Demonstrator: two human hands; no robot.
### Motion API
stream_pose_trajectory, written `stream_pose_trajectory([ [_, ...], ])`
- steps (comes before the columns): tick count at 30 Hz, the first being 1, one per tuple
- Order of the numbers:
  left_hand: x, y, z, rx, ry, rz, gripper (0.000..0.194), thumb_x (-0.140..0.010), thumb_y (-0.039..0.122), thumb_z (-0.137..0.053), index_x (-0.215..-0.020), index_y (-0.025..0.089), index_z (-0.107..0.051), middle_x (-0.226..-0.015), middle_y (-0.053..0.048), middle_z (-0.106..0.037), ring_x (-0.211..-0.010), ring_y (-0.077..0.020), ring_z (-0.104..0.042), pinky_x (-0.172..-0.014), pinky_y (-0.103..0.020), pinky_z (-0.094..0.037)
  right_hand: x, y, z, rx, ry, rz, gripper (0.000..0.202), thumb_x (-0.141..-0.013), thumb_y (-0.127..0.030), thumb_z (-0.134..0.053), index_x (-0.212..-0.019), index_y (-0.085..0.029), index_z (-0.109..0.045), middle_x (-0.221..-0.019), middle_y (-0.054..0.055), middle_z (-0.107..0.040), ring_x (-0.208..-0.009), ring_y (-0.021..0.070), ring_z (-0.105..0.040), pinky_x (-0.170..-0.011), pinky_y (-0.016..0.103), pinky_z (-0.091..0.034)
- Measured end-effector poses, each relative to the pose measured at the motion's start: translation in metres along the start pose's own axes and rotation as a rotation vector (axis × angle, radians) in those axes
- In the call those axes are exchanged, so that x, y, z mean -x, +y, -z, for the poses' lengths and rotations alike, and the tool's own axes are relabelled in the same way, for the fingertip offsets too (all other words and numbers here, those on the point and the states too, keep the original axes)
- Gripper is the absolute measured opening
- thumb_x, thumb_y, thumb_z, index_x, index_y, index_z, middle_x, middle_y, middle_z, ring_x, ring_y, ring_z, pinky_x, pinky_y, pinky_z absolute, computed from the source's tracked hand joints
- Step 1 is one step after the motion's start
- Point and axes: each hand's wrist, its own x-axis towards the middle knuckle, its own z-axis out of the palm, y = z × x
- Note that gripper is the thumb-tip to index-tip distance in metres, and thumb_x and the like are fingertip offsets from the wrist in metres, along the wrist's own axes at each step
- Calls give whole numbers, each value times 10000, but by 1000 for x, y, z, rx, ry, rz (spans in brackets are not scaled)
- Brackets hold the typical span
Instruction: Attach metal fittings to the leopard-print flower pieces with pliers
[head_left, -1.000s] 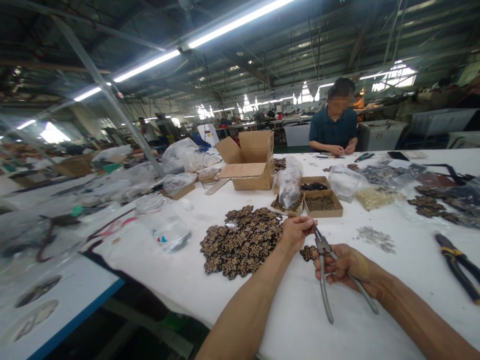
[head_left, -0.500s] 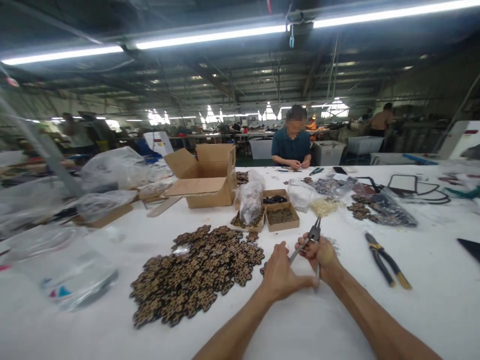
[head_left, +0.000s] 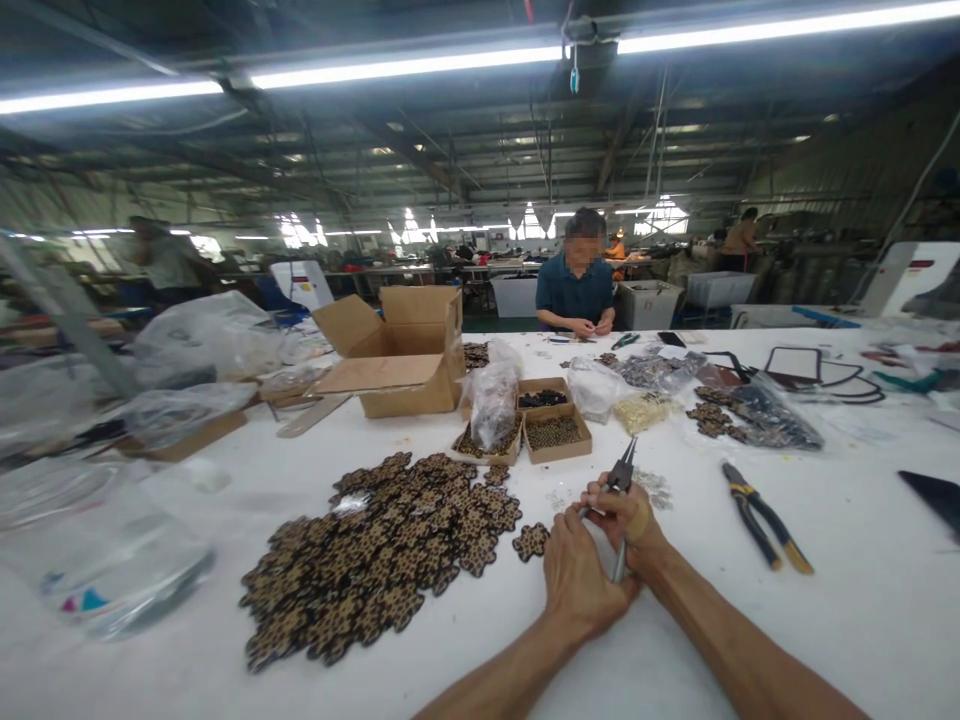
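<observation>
My right hand [head_left: 634,520] is closed around a pair of slim-nosed pliers [head_left: 622,470], jaws pointing up and away from me and handles spread. Against its left side, my left hand [head_left: 577,575] has its fingers bent round one handle, with its thumb by the end of the other. Whether a small part sits between the fingertips is hidden. A single flower-shaped leopard-print patch [head_left: 532,541] lies just left of my left hand. Further left spreads a large pile of such patches [head_left: 390,550]. Small clear bits [head_left: 654,488] are scattered behind my right hand.
Yellow-and-black-handled pliers [head_left: 765,515] lie at the right. Small cardboard trays of metal parts [head_left: 556,436] and an open carton [head_left: 405,375] stand beyond the pile. Plastic bags [head_left: 112,560] cover the left side. Across the table [head_left: 712,640], a co-worker [head_left: 576,285] handles something small.
My left hand has moved in against the pliers and my right hand, its spread fingers and thumb now closing. The single patch beside it has come into fuller view. The camera view has shifted slightly.
</observation>
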Motion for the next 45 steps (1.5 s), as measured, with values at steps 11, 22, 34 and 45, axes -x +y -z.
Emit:
stream_pose_trajectory([
  [11, 1, -6, -16, -47, 26, 35, 903, -577, 303, -701, -1403, 62, -426, -1359, -267, -520, -1232, -419, -476, -1051, -467, -341, 1, -1, -6, 81, 72, -21, 511, -542, -187, -949, -844, -219, -537, -698, -73, -564, -689, 136, -594, -816, 350, -565],
  [22, 2, -3, -12, -4, 40, 37, 858, -568, 291, -704, -1374, 100, -478, -1262, -218, -568, -1161, -391, -522, -1009, -440, -372, -1, 1, -2, 103, 94, -2, 541, -515, -195, -955, -838, -226, -521, -668, -77, -536, -668, 136, -571, -766, 347, -569],
  [34, 6, 5, 1, 80, 11, 13, 927, -579, 384, -793, -1407, 109, -479, -1284, -211, -575, -1197, -383, -528, -1050, -436, -373, 3, -7, -3, 171, 80, -16, 475, -547, -259, -948, -814, -229, -556, -705, -46, -582, -710, 165, -612, -809, 376, -571],
  [45, -54, -54, 83, 461, 205, -103, 245, -768, 284, -724, -971, 154, -767, -850, -83, -738, -724, -185, -641, -682, -288, -478, 33, -21, -14, 276, -195, -538, 395, -658, -265, -887, -926, -186, -608, -753, 12, -633, -726, 204, -665, -851, 529, -584],
])
